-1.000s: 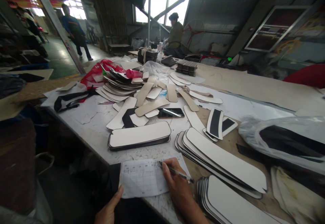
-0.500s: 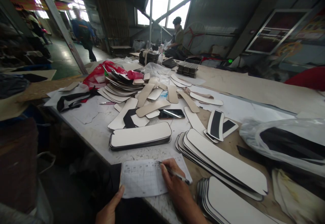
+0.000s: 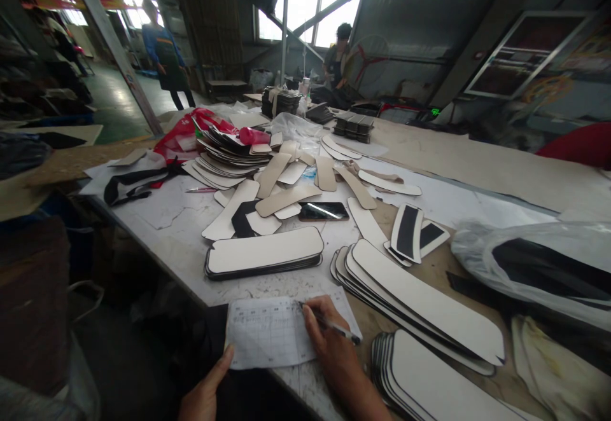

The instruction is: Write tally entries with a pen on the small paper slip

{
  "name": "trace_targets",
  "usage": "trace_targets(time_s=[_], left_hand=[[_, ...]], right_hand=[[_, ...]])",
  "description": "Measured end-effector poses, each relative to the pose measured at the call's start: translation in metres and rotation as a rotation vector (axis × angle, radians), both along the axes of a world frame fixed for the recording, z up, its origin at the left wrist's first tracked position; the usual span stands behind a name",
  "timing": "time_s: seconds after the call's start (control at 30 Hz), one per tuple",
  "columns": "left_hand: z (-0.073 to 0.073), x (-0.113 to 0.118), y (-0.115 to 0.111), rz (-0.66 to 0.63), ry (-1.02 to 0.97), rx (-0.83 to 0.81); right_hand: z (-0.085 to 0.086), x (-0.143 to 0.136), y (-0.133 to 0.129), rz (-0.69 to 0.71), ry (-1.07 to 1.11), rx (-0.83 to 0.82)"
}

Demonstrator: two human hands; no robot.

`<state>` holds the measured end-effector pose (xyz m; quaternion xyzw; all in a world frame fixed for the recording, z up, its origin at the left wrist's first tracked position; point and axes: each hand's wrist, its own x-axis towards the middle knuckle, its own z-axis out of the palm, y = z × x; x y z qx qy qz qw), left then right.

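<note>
My right hand [image 3: 329, 338] is closed round a pen [image 3: 341, 330], its tip on a notebook [image 3: 267, 338] with a printed grid and handwriting along the upper rows. With its thumb over the lower left edge, my left hand [image 3: 210, 386] grips the same notebook; those fingers are hidden beneath. The notebook lies at the table's near edge, its left part jutting past it. Just beyond sits a neat stack of white strips with dark edges [image 3: 265, 252]. To the right of my right hand are two stacks of longer curved pieces [image 3: 424, 300].
A phone [image 3: 323, 211] lies mid-table among loose beige and white strips [image 3: 289, 200]. Plastic bags with dark material [image 3: 539, 268] cover the right side. Farther back are a red bag [image 3: 184, 135] and dark stacks [image 3: 353, 126]. Two people [image 3: 165, 58] stand in the background.
My hands, pen and notebook stay almost in place. In the background, the person at left has turned and shifted slightly right; the person near the window has straightened and moved a little right.
</note>
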<state>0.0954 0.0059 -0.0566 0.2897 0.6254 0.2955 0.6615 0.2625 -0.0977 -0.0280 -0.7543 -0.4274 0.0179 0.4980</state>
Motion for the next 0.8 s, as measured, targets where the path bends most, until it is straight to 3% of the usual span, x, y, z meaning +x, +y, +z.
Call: trace_targets(time_s=[0.23,0.33,0.47,0.6,0.8], left_hand=[[0.007,0.003,0.002,0.027,-0.043,-0.047],[0.013,0.000,0.003,0.006,-0.040,-0.182],[0.025,-0.003,0.004,-0.002,-0.132,-0.349],[0.039,-0.003,0.003,0.020,-0.164,-0.307],[0.052,0.001,0.010,0.049,-0.228,-0.246]], right_hand=[[-0.003,-0.001,-0.002,0.006,0.043,-0.029],[-0.001,-0.001,-0.006,0.010,0.131,-0.030],[0.000,-0.001,-0.010,-0.126,0.224,0.105],[-0.003,-0.002,-0.010,-0.193,0.172,0.224],[0.005,-0.003,-0.015,-0.206,-0.019,0.233]])
